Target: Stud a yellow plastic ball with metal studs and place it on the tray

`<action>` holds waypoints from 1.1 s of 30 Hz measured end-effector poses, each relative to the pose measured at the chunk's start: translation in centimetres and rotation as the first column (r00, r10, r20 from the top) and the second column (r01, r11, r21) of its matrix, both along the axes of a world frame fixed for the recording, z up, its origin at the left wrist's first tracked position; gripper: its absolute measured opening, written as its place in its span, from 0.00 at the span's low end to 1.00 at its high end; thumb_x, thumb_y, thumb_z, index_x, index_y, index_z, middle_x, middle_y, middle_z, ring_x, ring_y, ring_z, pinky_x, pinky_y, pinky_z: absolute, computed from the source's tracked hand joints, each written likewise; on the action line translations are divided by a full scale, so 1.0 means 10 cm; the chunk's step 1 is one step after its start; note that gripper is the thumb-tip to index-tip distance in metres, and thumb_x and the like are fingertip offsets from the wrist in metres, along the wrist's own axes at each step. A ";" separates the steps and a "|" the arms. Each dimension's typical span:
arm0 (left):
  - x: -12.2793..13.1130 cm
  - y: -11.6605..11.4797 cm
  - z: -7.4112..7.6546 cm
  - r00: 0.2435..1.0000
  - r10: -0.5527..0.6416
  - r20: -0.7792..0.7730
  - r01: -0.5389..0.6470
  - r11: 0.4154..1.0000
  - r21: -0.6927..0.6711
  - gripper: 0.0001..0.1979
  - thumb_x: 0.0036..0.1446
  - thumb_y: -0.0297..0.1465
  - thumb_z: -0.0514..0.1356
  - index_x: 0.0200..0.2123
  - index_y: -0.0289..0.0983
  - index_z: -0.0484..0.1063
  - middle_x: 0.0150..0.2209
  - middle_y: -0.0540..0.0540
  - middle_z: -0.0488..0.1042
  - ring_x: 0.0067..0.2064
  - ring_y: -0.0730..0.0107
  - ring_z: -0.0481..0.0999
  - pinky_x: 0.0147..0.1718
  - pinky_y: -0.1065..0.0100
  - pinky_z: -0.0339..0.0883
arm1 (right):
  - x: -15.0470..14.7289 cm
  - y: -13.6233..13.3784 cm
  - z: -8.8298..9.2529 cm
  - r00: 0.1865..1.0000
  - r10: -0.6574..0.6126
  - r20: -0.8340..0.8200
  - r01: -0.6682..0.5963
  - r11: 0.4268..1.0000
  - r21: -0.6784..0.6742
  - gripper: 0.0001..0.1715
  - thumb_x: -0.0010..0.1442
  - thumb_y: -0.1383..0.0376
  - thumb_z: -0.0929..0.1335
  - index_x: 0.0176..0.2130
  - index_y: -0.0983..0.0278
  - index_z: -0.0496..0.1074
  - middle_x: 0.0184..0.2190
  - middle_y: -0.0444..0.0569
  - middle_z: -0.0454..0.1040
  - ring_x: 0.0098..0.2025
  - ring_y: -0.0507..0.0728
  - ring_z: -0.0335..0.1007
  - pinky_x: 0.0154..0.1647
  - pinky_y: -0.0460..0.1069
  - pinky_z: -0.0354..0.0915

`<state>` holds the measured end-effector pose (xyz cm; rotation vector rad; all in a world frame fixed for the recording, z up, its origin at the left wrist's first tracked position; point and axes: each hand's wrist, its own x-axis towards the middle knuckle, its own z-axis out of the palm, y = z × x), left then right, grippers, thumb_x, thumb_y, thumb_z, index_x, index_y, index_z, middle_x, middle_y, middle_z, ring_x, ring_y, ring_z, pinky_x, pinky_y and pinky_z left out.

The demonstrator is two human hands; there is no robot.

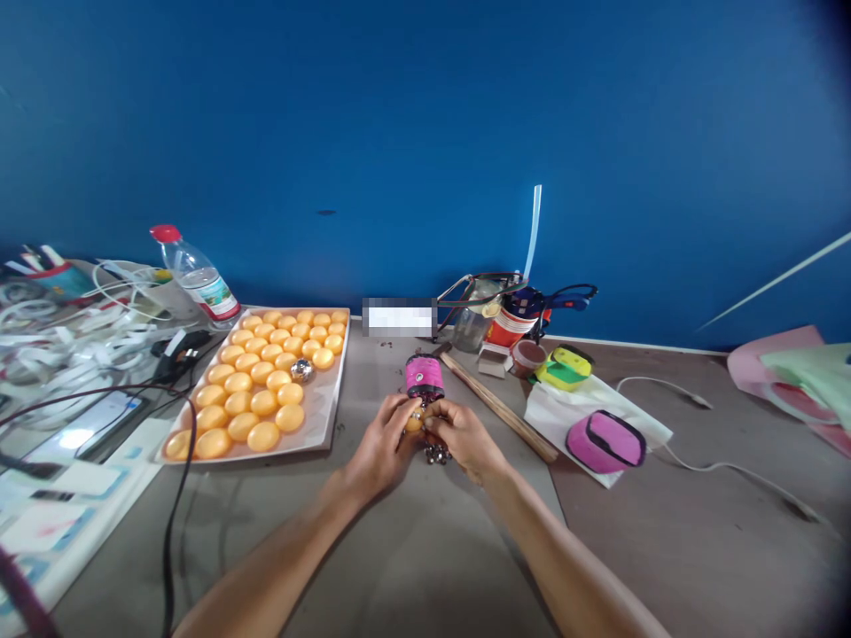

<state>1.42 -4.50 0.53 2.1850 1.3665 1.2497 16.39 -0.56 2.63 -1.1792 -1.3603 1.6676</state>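
My left hand (389, 436) grips a yellow-orange ball (415, 420) over the middle of the table. Close against the ball, my right hand (462, 434) has its fingers pinched together; what they hold, if anything, is too small to make out. Several small shiny metal pieces (437, 455) lie just below the fingers. Beyond both hands stands a pink pouch with black trim (424, 376), dark bits at its near edge. On the left, a white tray (319, 430) bears many similar balls (264, 403) in rows, plus one ball covered in shiny metal (301, 370).
Behind the tray leans a water bottle (203, 282), with tangled white cables (73, 354) further left. A wooden-handled hammer (498, 403) lies right of my hands. Past it are a paper sheet (542, 409), a pink band (605, 443), a yellow-green pouch (565, 368) and a red cup (511, 326).
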 end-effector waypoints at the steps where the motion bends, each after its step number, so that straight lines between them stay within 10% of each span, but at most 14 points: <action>1: 0.00 0.00 0.00 1.000 -0.002 -0.002 0.002 1.000 0.007 0.20 0.58 0.26 0.53 0.54 0.36 0.60 0.46 0.38 0.65 0.49 0.62 0.66 0.48 0.59 0.64 | 0.00 0.00 -0.01 1.000 0.000 0.011 0.000 1.000 0.003 0.04 0.46 0.65 0.66 0.26 0.65 0.66 0.18 0.40 0.65 0.21 0.48 0.59 0.23 0.44 0.57; 9: 0.03 0.00 -0.01 1.000 -0.010 0.009 0.010 1.000 -0.025 0.20 0.58 0.25 0.51 0.54 0.36 0.60 0.46 0.38 0.65 0.48 0.62 0.67 0.48 0.59 0.64 | -0.03 0.00 -0.03 0.998 -0.063 0.027 0.062 0.998 0.031 0.03 0.46 0.67 0.66 0.25 0.64 0.64 0.16 0.38 0.63 0.20 0.48 0.58 0.21 0.44 0.55; 19: 0.06 0.00 0.08 0.961 0.103 0.256 -0.053 0.979 -0.196 0.14 0.55 0.28 0.56 0.46 0.37 0.64 0.43 0.42 0.68 0.46 0.63 0.69 0.47 0.61 0.64 | 0.00 0.03 -0.03 0.906 -0.041 -0.421 -0.035 0.985 -0.171 0.16 0.44 0.59 0.72 0.28 0.63 0.64 0.20 0.38 0.63 0.20 0.46 0.56 0.27 0.45 0.59; 25: 0.06 -0.02 0.08 0.938 0.176 0.300 -0.083 0.950 -0.300 0.14 0.54 0.33 0.58 0.43 0.36 0.61 0.39 0.44 0.68 0.41 0.67 0.71 0.42 0.65 0.65 | 0.08 0.05 -0.07 0.988 0.018 0.150 -0.074 0.925 0.372 0.04 0.53 0.66 0.64 0.31 0.64 0.69 0.28 0.45 0.69 0.29 0.52 0.64 0.32 0.46 0.59; 28: 0.05 -0.01 0.06 0.938 0.204 0.281 -0.118 0.948 -0.296 0.14 0.53 0.32 0.58 0.43 0.37 0.61 0.40 0.45 0.68 0.40 0.67 0.71 0.41 0.65 0.66 | 0.08 0.02 -0.08 0.913 -0.055 0.405 -0.220 0.768 0.601 0.09 0.55 0.71 0.61 0.34 0.65 0.70 0.34 0.49 0.72 0.36 0.54 0.66 0.38 0.48 0.58; 33: 0.04 0.02 0.07 0.965 0.154 0.211 -0.116 0.977 -0.181 0.18 0.55 0.29 0.56 0.50 0.38 0.61 0.44 0.42 0.68 0.46 0.64 0.69 0.46 0.61 0.64 | 0.07 -0.02 -0.08 0.700 -0.154 0.697 -0.473 0.631 0.615 0.11 0.59 0.68 0.60 0.39 0.64 0.71 0.36 0.51 0.73 0.39 0.55 0.67 0.41 0.49 0.54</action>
